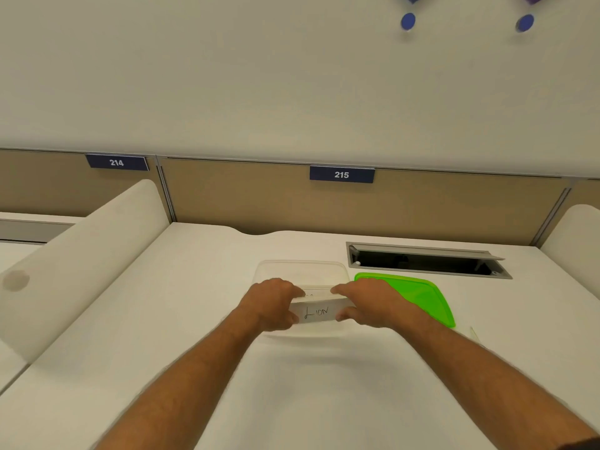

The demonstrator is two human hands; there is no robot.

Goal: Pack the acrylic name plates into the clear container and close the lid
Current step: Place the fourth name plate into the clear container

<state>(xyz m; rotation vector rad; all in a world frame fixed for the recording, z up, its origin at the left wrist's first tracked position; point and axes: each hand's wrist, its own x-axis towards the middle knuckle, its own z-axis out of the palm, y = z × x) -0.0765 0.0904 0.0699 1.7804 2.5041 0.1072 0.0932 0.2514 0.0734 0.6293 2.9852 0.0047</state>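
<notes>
An acrylic name plate [317, 311] with "LION" handwritten on its white card is held between both hands over the near half of the clear container [302, 271]. My left hand [271, 303] grips its left end and my right hand [367, 303] grips its right end. A second plate seems to lie just behind it, mostly hidden. The container is open and stands on the white desk. Its bright green lid [422, 297] lies flat on the desk just to the right, partly behind my right hand.
An open cable hatch [425, 259] is recessed in the desk behind the lid. White curved dividers stand at the left [91, 254] and far right [574, 232]. A tan partition with signs 214 and 215 closes off the back.
</notes>
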